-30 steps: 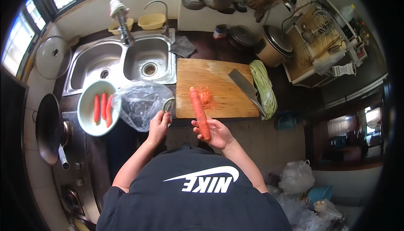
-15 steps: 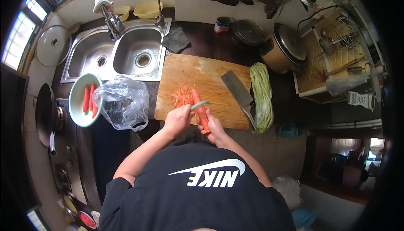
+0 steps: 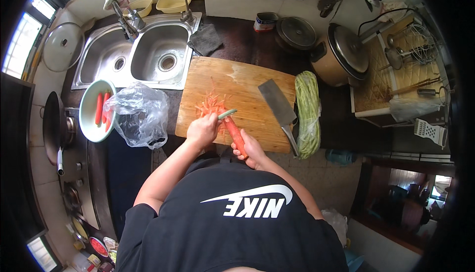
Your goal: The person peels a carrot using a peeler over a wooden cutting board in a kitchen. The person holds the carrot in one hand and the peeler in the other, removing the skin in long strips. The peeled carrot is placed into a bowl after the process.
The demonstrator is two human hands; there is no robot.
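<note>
My left hand [image 3: 202, 129] is closed around the handle of a pale green peeler [image 3: 228, 114], whose head lies across the far tip of a carrot [image 3: 234, 133]. The carrot's thick near end is gripped in my right hand [image 3: 251, 149], and it slants over the front edge of a wooden cutting board [image 3: 242, 86]. A loose heap of orange carrot peelings [image 3: 212, 104] lies on the board just beyond my left hand. To the right rests a cleaver [image 3: 278, 102], its handle pointing toward me.
Right of the board lies a bagged bundle of long green beans [image 3: 308, 113]. On the left, a pale bowl [image 3: 89, 131] holds carrots, with a clear plastic bag [image 3: 143, 116] beside it. Behind them is a double sink [image 3: 141, 74]; a large cooker [image 3: 341, 56] stands at the back right.
The peeler has slid away from me along the carrot, from its middle to its far tip. My right hand keeps its hold, and the whole view has shifted slightly.
</note>
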